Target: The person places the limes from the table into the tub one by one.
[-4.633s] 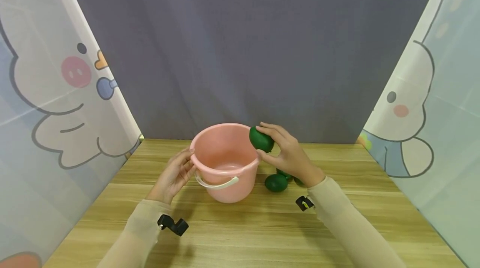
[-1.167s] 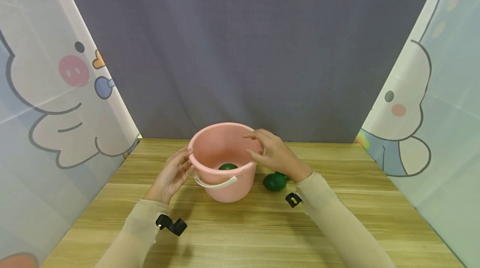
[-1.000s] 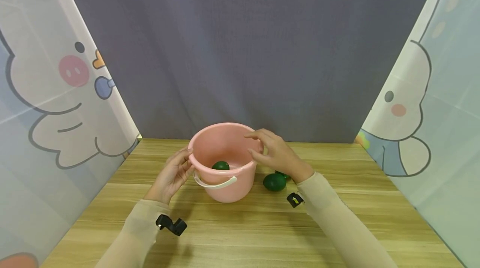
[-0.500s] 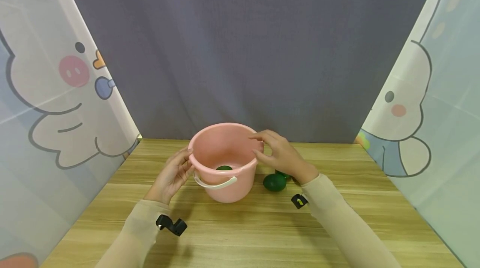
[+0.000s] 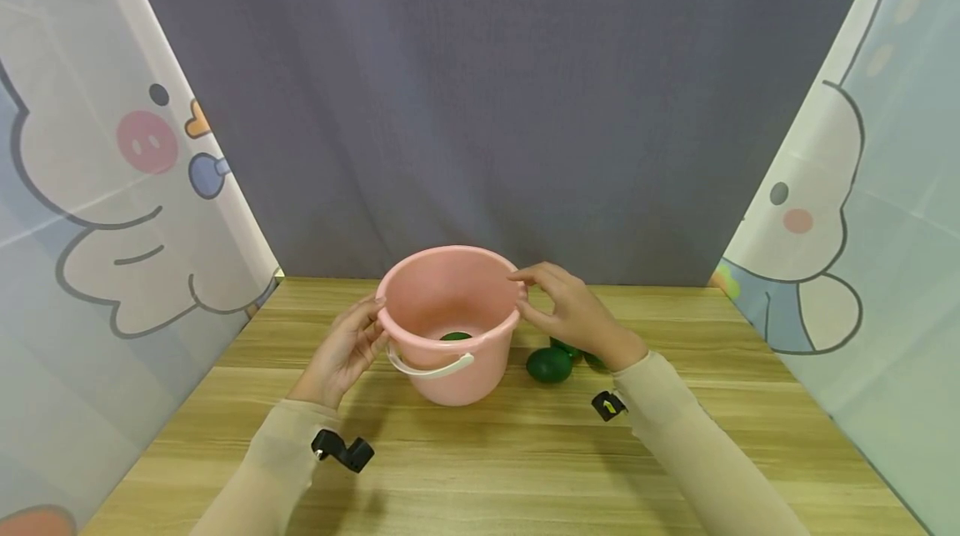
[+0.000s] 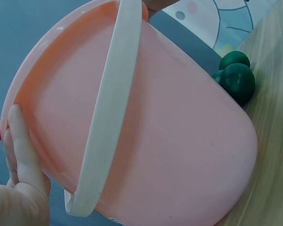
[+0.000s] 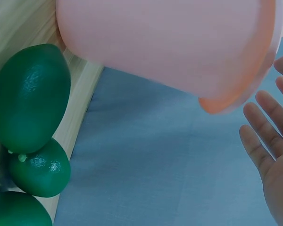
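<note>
At the smooth, round bucket (image 5: 483,365), left hand (image 5: 343,355) grips its rim (image 5: 453,345) while right hand (image 5: 573,315) hangs spread.

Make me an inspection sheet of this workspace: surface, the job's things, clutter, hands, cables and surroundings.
Surface: pale wood-grain table, bearing the things below.
Job's things: round pink plastic bucket with white curved handle, upright; three glossy green oval fruit-like objects on the table, on its right; at least one green object inside, mostly hidden by the bucket wall.
Clutter: nothing seen.
Hands: left hand grips the bucket's rim; right hand holds nothing, fingers spread near the opposite rim, contact unclear.
Cables: nothing seen.
Surroundings: dark grey fabric curtain behind; pale cartoon-printed fabric panels on both sides.
</note>
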### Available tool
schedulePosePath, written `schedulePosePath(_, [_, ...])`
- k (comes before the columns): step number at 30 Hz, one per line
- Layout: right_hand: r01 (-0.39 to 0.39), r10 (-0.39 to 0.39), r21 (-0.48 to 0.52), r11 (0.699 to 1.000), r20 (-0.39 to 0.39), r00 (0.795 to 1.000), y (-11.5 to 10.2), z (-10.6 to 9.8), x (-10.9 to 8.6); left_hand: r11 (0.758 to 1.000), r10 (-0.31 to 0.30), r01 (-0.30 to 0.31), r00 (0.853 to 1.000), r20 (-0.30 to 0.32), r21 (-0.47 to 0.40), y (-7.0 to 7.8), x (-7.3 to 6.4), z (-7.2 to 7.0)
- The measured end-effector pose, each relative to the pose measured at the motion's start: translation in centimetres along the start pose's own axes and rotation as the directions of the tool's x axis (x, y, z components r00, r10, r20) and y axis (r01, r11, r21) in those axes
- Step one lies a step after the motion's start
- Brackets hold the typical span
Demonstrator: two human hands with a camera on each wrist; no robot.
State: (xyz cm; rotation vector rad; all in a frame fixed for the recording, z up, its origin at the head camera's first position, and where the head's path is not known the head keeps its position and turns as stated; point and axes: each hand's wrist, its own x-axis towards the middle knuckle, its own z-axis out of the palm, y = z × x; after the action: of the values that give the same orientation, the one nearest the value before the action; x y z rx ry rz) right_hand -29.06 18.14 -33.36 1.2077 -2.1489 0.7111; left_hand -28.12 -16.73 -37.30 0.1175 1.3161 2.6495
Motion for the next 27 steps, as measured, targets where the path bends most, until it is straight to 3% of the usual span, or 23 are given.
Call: schedulePosePath(27, [-0.048, 0.049, -0.022, 0.999, 0.04, 0.998, 1.4, 0.0, -2.9, 1.0, -0.013, 0.013, 1.0, -0.004, 0.0, 0.0, 0.1, 0.0])
